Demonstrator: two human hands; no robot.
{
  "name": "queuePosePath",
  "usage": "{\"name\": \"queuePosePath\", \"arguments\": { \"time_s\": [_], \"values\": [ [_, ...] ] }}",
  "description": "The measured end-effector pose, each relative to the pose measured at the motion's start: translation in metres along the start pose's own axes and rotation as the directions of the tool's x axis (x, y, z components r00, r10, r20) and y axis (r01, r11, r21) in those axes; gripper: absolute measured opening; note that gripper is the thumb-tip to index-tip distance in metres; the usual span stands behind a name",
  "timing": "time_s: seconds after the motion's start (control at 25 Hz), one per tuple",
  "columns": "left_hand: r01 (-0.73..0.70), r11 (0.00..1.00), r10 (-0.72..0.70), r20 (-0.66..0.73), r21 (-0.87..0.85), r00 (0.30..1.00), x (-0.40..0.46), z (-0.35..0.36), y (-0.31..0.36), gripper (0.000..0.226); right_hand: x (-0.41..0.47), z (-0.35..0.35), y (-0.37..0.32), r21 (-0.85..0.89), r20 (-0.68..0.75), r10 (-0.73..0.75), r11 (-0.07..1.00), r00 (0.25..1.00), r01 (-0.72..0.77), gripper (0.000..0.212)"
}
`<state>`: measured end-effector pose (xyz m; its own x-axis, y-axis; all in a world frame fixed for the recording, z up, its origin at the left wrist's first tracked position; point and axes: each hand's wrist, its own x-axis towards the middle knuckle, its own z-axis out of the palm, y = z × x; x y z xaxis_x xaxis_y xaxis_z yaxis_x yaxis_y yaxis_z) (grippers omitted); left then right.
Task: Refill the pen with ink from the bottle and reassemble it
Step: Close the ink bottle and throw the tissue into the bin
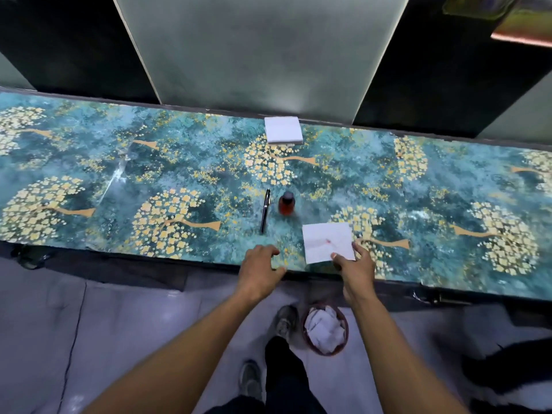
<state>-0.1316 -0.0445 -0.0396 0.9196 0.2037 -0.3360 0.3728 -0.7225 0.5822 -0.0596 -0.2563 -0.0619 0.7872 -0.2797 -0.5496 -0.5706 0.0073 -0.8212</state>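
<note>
A: Teal and gold covered the whole table [89,162], a pattern of flowering trees. Where did the pen [265,210] lie?

B: Flat on that cloth near the middle, black and slim, fully assembled as far as one could see, running away from the person with its far end tipped slightly right. The ink bottle [287,203] stood upright just beside it on the right, holding reddish liquid under a dark cap; the two did not touch.

A: And the hands?

B: The left hand [259,271] hung over the near edge of the table, fingers curled loosely and parted, gripping nothing. The pen was beyond it, well apart from the fingertips and a little to their right.

A: The right hand [355,270]?

B: It pinched the near edge of a white paper sheet [327,242] between thumb and fingers. That sheet was creased, carried a small red stain near its centre, and lay nearer the person than the bottle, to the right of the pen.

A: Anything farther back?

B: A stack of white tissues [283,130] sat by the far edge of the table, in line with the bottle and well apart from it.

A: Under the table?

B: A small round bin [325,330] full of crumpled white paper stood on the floor beside the person's shoe [286,320]
</note>
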Motion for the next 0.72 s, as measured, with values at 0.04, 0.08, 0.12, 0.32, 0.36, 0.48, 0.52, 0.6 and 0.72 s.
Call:
{"name": "queuePosePath", "arguments": {
  "time_s": [0.04, 0.08, 0.12, 0.32, 0.36, 0.48, 0.52, 0.6, 0.72],
  "values": [
    [-0.011, 1.000, 0.011, 0.009, 0.007, 1.000, -0.012, 0.006, -0.003, 0.044, -0.010, -0.007, 0.013, 0.034, -0.016, 0.020, 0.999, 1.000, -0.019, 0.060],
    [-0.019, 1.000, 0.019, 0.020, 0.021, 1.000, -0.024, 0.013, -0.007, 0.043, -0.018, -0.015, 0.027, 0.064, -0.039, 0.039, 0.997, 0.998, -0.037, 0.057],
    [-0.028, 0.999, 0.027, 0.028, 0.037, 0.999, -0.033, 0.018, -0.010, 0.043, -0.025, -0.023, 0.037, 0.085, -0.058, 0.054, 0.995, 0.997, -0.049, 0.053],
    [-0.145, 0.977, 0.140, 0.042, 0.155, 0.989, -0.067, 0.052, -0.013, 0.047, -0.045, -0.072, 0.082, 0.086, -0.083, 0.151, 0.986, 0.985, -0.144, 0.024],
    [-0.162, 0.972, 0.157, 0.046, 0.170, 0.987, -0.072, 0.058, -0.010, 0.047, -0.046, -0.081, 0.090, 0.072, -0.086, 0.159, 0.986, 0.983, -0.153, 0.021],
    [-0.177, 0.969, 0.162, 0.093, 0.175, 0.982, -0.080, 0.083, -0.003, 0.046, -0.043, -0.100, 0.114, 0.066, -0.083, 0.202, 0.978, 0.976, -0.196, 0.012],
    [-0.185, 0.966, 0.167, 0.113, 0.179, 0.979, -0.079, 0.095, -0.003, 0.047, -0.037, -0.106, 0.124, 0.068, -0.076, 0.215, 0.975, 0.974, -0.210, 0.011],
    [-0.200, 0.961, 0.175, 0.140, 0.192, 0.975, -0.069, 0.123, -0.004, 0.049, -0.018, -0.112, 0.148, 0.057, -0.061, 0.229, 0.973, 0.972, -0.226, 0.013],
    [-0.203, 0.958, 0.168, 0.180, 0.201, 0.969, -0.046, 0.170, -0.009, 0.052, 0.018, -0.119, 0.193, 0.015, -0.081, 0.257, 0.966, 0.963, -0.257, 0.011]
  ]
}}
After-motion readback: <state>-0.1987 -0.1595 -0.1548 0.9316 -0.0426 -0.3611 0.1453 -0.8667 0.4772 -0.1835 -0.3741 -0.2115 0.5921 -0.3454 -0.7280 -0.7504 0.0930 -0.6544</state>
